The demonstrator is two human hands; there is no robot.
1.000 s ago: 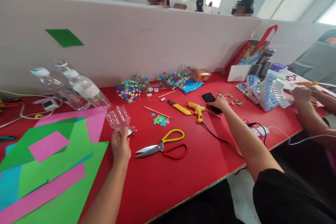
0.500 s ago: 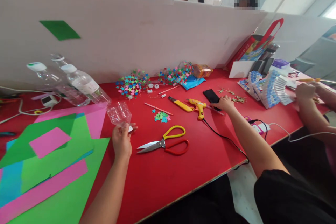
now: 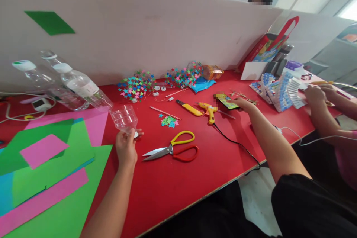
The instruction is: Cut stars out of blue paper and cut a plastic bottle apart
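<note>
On the red tabletop [image 3: 156, 193], a clear ribbed plastic bottle piece [image 3: 124, 118] is located between the layered green, pink and blue sheets [image 3: 69, 163] and the long-bladed scissors with one yellow and one red handle loop [image 3: 169, 150]. The left hand [image 3: 126, 150] grasps its near end between thumb and fingers, a grip that presumably steadies the light shell and leaves its ribbed wall uncovered. A small white part [image 3: 136, 134] shows at the fingers. The right hand [image 3: 243, 104] touches the near end of a flat black phone with a lit screen [image 3: 228, 102]; whether its fingers close around the phone or only rest on it cannot be determined. The screen faces up, which suits viewing from the seat. The yellow glue gun [image 3: 209, 112] lies beside the yellow-handled utility knife [image 3: 193, 109], with its black cord [image 3: 237, 142] routed toward the near table edge, probably to keep it clear of the scissors. The scissors lie flat with blades parted, both handle loops toward the right, apparently within reach of either hand. Loose paper stars [image 3: 169, 121] form a small pile, likely gathered to prevent scatter.
</note>
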